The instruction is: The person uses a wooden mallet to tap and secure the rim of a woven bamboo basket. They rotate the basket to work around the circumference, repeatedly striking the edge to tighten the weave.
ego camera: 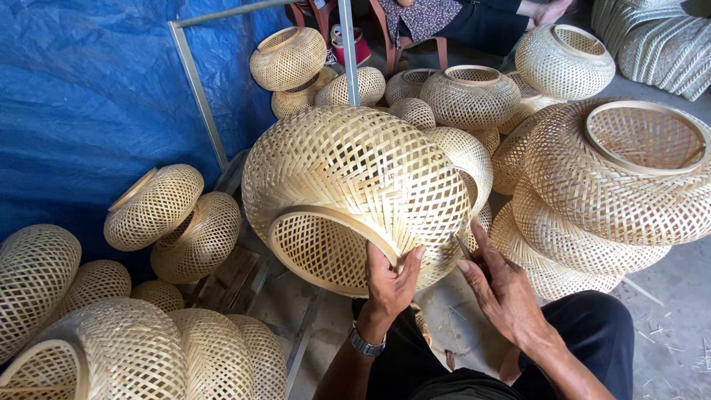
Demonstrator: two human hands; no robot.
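Note:
A large round woven bamboo shade is held tilted in front of me, its ringed opening facing down and toward me. My left hand, with a metal watch on the wrist, grips the rim of that opening. My right hand rests against the shade's lower right side and pinches a thin dark blade-like tool that touches the weave. My dark trouser legs lie below.
Several finished woven shades are stacked at right, behind and at lower left. A blue tarp with a metal frame stands at left. Another person sits on a chair at the top. Bamboo scraps litter the concrete floor.

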